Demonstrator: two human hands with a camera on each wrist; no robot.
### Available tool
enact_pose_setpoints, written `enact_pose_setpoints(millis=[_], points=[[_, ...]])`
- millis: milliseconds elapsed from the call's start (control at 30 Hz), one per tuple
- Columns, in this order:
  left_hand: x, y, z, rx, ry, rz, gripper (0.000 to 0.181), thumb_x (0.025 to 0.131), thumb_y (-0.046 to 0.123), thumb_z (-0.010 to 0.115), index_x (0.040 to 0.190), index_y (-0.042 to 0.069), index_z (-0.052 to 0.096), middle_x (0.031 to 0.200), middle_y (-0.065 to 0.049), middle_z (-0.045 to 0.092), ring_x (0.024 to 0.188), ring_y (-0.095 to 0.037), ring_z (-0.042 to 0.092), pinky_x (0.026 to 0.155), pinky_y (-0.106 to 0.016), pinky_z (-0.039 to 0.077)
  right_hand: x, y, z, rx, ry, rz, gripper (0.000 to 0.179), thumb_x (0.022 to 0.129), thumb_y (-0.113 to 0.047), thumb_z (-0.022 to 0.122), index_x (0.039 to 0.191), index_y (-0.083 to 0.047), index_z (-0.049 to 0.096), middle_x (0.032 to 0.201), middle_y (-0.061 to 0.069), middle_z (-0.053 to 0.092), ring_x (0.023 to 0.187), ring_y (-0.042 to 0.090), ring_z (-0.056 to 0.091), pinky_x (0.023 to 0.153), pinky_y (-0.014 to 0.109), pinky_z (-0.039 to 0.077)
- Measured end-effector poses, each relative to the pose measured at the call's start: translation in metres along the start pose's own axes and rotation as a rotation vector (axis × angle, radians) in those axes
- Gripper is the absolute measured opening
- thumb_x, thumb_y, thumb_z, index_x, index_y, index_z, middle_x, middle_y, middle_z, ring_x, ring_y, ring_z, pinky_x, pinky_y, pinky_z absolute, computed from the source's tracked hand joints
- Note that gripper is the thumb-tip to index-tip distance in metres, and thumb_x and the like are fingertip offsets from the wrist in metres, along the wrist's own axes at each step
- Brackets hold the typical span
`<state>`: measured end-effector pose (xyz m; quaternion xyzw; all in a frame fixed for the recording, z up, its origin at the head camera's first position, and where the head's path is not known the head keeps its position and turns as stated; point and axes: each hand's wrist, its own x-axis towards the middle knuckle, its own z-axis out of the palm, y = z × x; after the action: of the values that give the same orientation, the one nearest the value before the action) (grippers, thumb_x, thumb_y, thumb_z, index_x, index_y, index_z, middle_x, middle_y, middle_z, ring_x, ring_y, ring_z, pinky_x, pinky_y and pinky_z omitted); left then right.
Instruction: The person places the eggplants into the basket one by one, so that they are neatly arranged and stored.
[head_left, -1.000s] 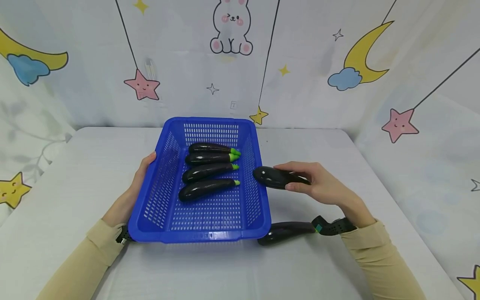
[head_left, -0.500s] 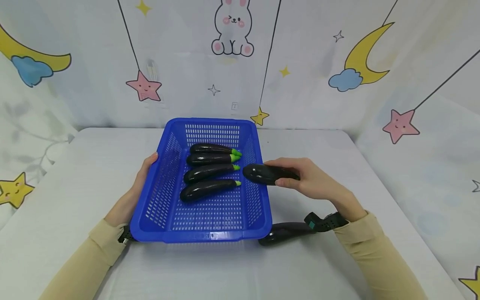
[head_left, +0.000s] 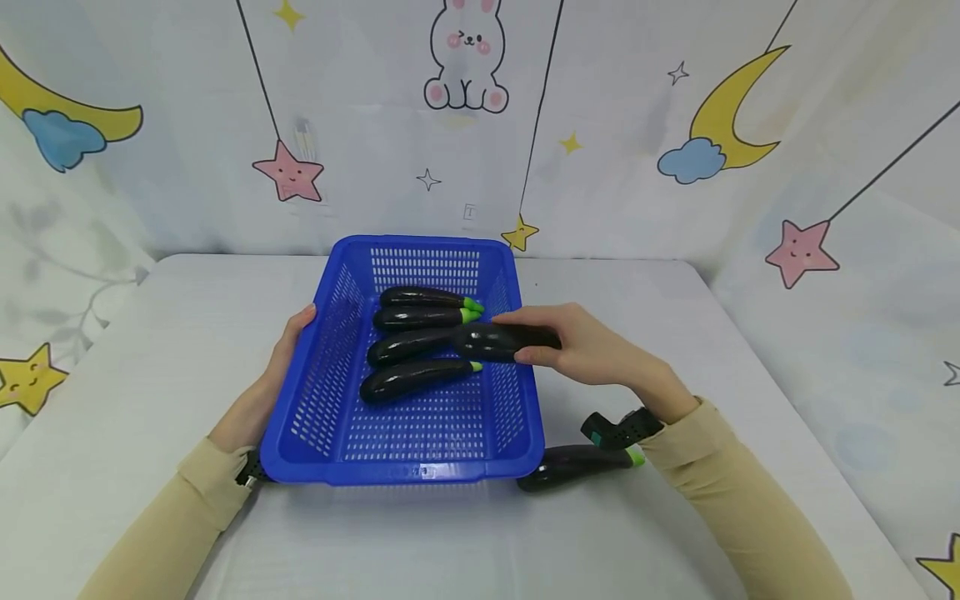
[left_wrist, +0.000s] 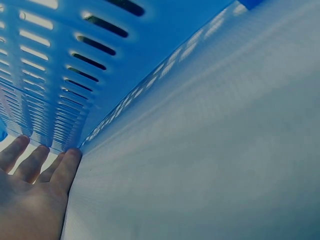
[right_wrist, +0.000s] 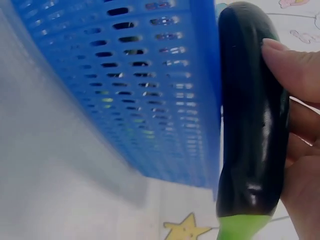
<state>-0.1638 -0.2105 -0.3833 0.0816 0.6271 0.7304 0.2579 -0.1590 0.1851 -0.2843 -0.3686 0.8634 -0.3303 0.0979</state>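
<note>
My right hand grips a glossy dark eggplant with thumb and fingers on either side, its rounded end over the basket's right rim. The right wrist view shows that eggplant upright beside the blue wall, its green stem at the bottom. Inside the blue perforated basket lie several eggplants, stems to the right; the held one overlaps the stem of one in this view. My left hand lies along the basket's outer left side; in the left wrist view its straight fingers touch the slotted wall.
Another eggplant with a green stem lies on the white table, right of the basket's near corner and close to my right wrist strap. A white cloth printed with a rabbit, stars and moons hangs behind and at the sides.
My right hand has carried the eggplant left, from outside the basket's right rim to over its inside. The left hand and the basket stay about where they were.
</note>
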Motion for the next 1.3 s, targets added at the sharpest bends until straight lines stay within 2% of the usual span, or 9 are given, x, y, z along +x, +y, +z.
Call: enact_pose_setpoints(millis=[200, 400, 533, 600, 767, 1033, 1300], points=[[0.0, 0.0, -0.001, -0.004, -0.008, 0.011, 0.084, 0.096, 0.071, 0.017, 0.161, 0.023, -0.003, 0.144, -0.014, 0.03, 0.121, -0.024, 0.044, 0.094, -0.042, 0.044, 0.015, -0.006, -0.001, -0.06, -0.046, -0.044, 0.041, 0.095, -0.007, 0.066, 0.137, -0.008, 0.061, 0.119, 0.004, 0.068, 0.093, 0.018, 0.059, 0.08, 0.034, 0.049], [0.0, 0.0, -0.001, -0.009, -0.008, 0.005, 0.084, 0.096, 0.072, 0.017, 0.161, 0.024, -0.004, 0.147, -0.013, 0.028, 0.122, -0.024, 0.042, 0.095, -0.042, 0.043, 0.027, -0.013, -0.001, -0.065, -0.119, -0.077, 0.043, 0.096, -0.006, 0.065, 0.139, -0.006, 0.058, 0.122, 0.005, 0.068, 0.099, 0.016, 0.062, 0.09, 0.034, 0.052], [0.0, 0.0, -0.001, -0.011, -0.012, -0.001, 0.084, 0.096, 0.072, 0.017, 0.161, 0.024, -0.004, 0.145, -0.012, 0.029, 0.121, -0.023, 0.043, 0.094, -0.042, 0.044, 0.034, -0.02, -0.002, -0.089, -0.15, -0.092, 0.043, 0.097, -0.007, 0.065, 0.139, -0.006, 0.058, 0.128, 0.006, 0.066, 0.096, 0.015, 0.061, 0.086, 0.032, 0.052], [0.0, 0.001, -0.001, -0.017, -0.02, -0.008, 0.084, 0.095, 0.072, 0.016, 0.161, 0.024, -0.004, 0.145, -0.012, 0.031, 0.121, -0.023, 0.045, 0.093, -0.042, 0.045, 0.038, -0.024, -0.003, -0.106, -0.16, -0.096, 0.043, 0.097, -0.007, 0.064, 0.139, -0.007, 0.058, 0.126, 0.006, 0.066, 0.092, 0.015, 0.06, 0.082, 0.031, 0.05], [-0.001, 0.001, -0.001, -0.032, -0.035, -0.025, 0.084, 0.095, 0.073, 0.016, 0.161, 0.026, -0.004, 0.145, -0.012, 0.032, 0.12, -0.023, 0.047, 0.091, -0.043, 0.047, 0.049, -0.035, -0.002, -0.129, -0.17, -0.107, 0.041, 0.097, -0.007, 0.064, 0.138, -0.008, 0.06, 0.122, 0.004, 0.067, 0.093, 0.016, 0.059, 0.08, 0.031, 0.05], [0.0, 0.0, -0.002, -0.039, -0.054, -0.014, 0.084, 0.095, 0.073, 0.015, 0.161, 0.024, -0.005, 0.143, -0.011, 0.034, 0.118, -0.022, 0.049, 0.091, -0.042, 0.048, 0.067, -0.047, 0.006, -0.117, -0.182, -0.128, 0.04, 0.097, -0.007, 0.063, 0.137, -0.01, 0.061, 0.129, 0.004, 0.066, 0.102, 0.015, 0.061, 0.087, 0.027, 0.052], [0.0, 0.001, -0.001, -0.04, -0.046, -0.006, 0.084, 0.096, 0.072, 0.016, 0.161, 0.022, -0.003, 0.138, -0.009, 0.039, 0.116, -0.021, 0.05, 0.09, -0.041, 0.048, 0.081, -0.048, 0.022, -0.131, -0.207, -0.105, 0.043, 0.097, -0.008, 0.064, 0.14, -0.01, 0.058, 0.135, 0.005, 0.062, 0.113, 0.017, 0.057, 0.097, 0.03, 0.048]])
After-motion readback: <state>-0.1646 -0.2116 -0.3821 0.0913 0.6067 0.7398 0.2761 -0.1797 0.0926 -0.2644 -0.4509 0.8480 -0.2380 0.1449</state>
